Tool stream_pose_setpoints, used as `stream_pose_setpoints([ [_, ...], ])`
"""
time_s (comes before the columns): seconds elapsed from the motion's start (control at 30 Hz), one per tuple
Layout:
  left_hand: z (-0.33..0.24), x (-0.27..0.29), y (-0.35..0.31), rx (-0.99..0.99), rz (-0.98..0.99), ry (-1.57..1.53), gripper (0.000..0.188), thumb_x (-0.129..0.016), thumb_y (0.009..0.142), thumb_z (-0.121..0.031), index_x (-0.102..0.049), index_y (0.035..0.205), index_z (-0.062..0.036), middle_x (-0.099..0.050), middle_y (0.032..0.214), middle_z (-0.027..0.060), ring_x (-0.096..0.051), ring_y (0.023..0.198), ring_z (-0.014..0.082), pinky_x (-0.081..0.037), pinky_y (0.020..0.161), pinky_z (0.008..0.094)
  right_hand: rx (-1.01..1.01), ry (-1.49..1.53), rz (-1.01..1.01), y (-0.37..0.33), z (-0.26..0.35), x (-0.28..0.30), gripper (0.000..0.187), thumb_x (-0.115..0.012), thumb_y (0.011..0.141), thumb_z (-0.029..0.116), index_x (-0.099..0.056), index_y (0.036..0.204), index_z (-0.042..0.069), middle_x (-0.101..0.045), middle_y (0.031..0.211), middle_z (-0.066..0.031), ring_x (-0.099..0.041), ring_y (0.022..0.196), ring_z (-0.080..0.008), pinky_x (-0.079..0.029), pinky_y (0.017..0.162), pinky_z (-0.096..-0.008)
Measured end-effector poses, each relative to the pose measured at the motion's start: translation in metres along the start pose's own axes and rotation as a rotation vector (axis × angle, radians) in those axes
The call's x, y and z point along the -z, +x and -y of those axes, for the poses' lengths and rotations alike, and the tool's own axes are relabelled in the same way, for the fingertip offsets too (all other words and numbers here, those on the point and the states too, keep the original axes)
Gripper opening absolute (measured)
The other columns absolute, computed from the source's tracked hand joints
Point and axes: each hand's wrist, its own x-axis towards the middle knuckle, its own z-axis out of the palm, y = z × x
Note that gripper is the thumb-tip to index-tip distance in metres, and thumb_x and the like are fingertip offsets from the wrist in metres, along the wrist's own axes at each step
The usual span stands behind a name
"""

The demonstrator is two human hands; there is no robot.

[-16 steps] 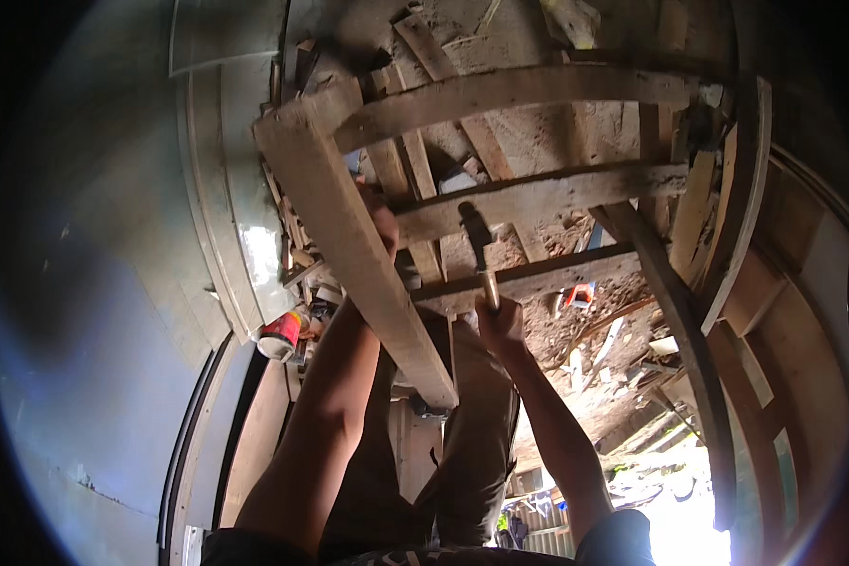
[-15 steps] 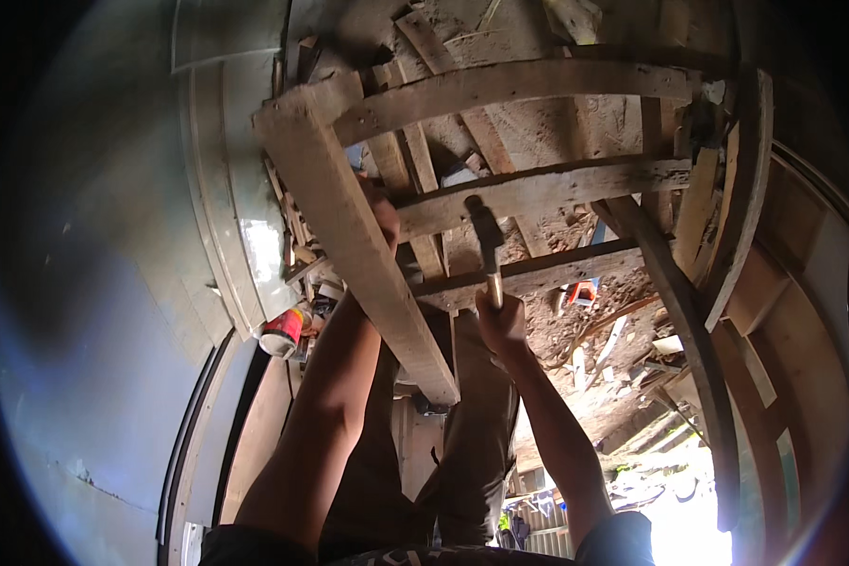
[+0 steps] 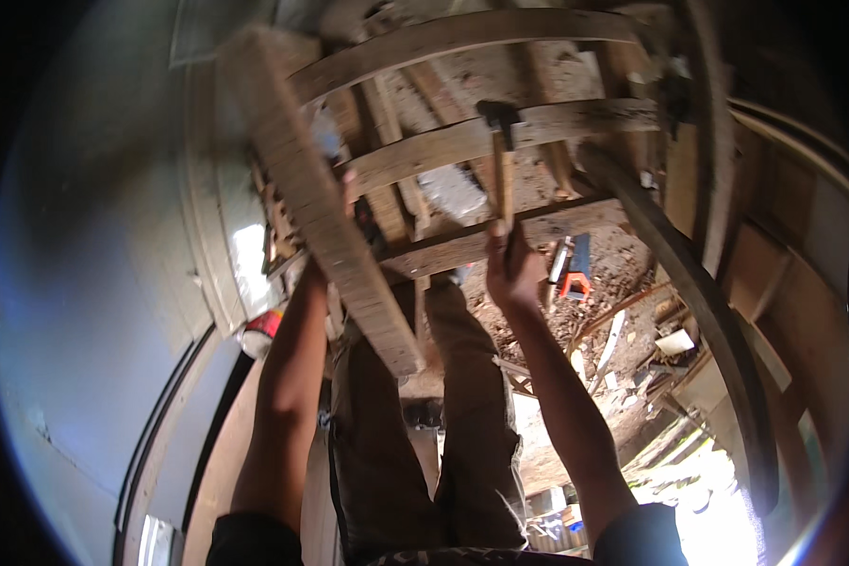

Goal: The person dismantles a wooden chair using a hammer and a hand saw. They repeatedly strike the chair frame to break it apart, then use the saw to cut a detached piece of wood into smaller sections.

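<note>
My right hand (image 3: 516, 272) is closed around the wooden handle of a hammer (image 3: 505, 179). The dark hammer head overlaps the middle crossbar (image 3: 406, 158) of a rough wooden frame; whether they touch I cannot tell. A thick plank (image 3: 325, 208) runs slantwise along the frame's left side. From beneath this plank my left forearm reaches up, and fingers of my left hand (image 3: 349, 184) show at its right edge, seemingly gripping it. The plank hides the rest of that hand. Another crossbar (image 3: 575, 222) lies nearer me, and a third (image 3: 462, 36) farther off.
A curved timber (image 3: 693, 283) bounds the right side. On the littered dirt floor lies a handsaw with an orange handle (image 3: 575, 286), among wood scraps. A red container (image 3: 262, 330) stands by the pale wall panel (image 3: 94, 283) at left. Bright light enters at lower right.
The view has shifted, so the frame sits higher and farther left. My right hand and the hammer have moved up in the picture, and more of the handsaw shows. My left hand is more hidden.
</note>
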Motion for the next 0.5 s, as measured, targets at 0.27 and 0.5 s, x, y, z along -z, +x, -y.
stream_pose_setpoints([
  [0.27,-0.074,0.115,0.084,0.282,-0.276,-0.557,0.022,-0.055,0.100,-0.013,-0.061,0.116,0.0000,-0.064,0.106,0.0076,-0.061,0.095,0.0163,-0.049,0.088,0.0302,-0.354,0.120,-0.179,-0.018,-0.036,0.043,0.042,-0.053,0.102,0.043,-0.057,0.095,0.002,-0.062,0.068,-0.0242,-0.065,0.069,-0.0458,-0.047,0.059,-0.0534],
  [0.5,-0.267,0.026,0.110,-0.093,0.134,-0.365,0.030,-0.068,0.092,-0.017,-0.059,0.116,-0.0015,-0.061,0.117,0.0167,-0.056,0.114,0.0320,-0.041,0.101,0.0414,-0.382,0.229,-0.248,0.004,-0.059,0.057,0.037,-0.056,0.101,0.038,-0.055,0.100,0.001,-0.061,0.067,-0.0252,-0.063,0.065,-0.0488,-0.047,0.055,-0.0515],
])
